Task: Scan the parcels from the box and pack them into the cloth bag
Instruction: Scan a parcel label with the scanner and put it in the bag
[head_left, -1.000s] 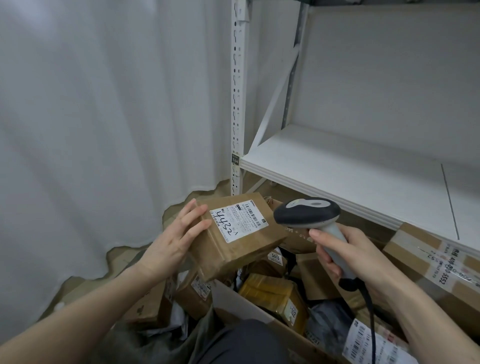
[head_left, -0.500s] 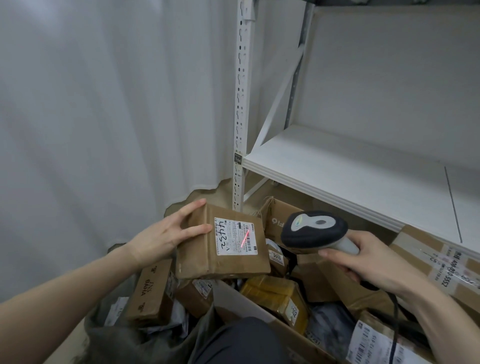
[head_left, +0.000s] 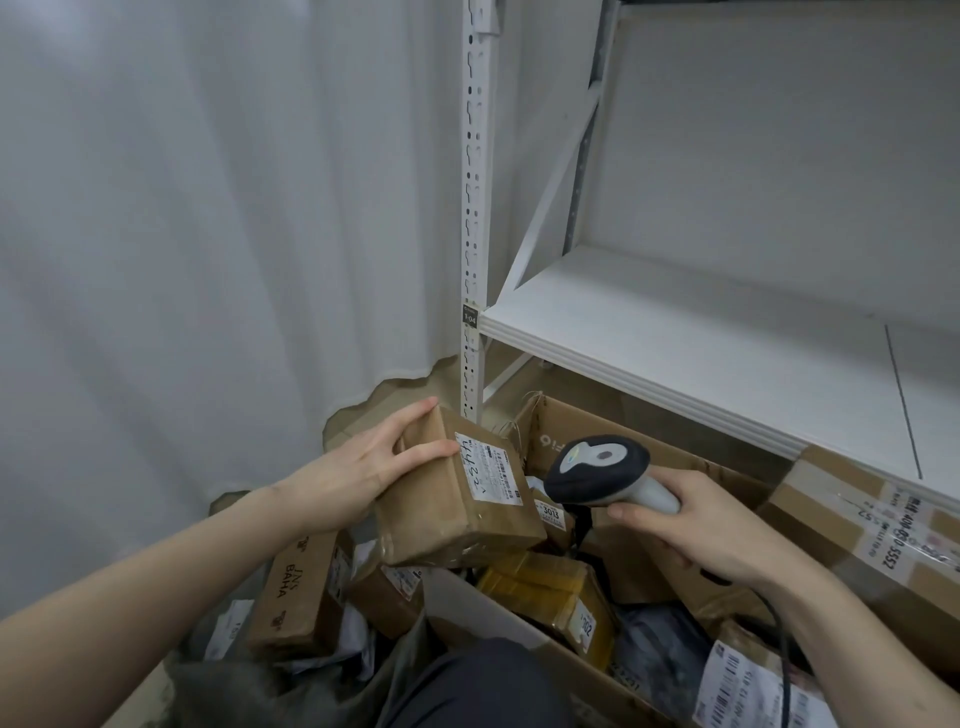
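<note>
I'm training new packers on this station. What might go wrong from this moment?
The left hand grips the brown cardboard parcel by one end only, so it may slip into the pile. The black scanner cable from the grey handheld scanner, held in the right hand, could snag on boxes.

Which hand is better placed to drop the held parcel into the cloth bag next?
Left. The left hand already grips the parcel, and the cloth bag lies below it on that side. The right hand holds the scanner over the box.
</note>
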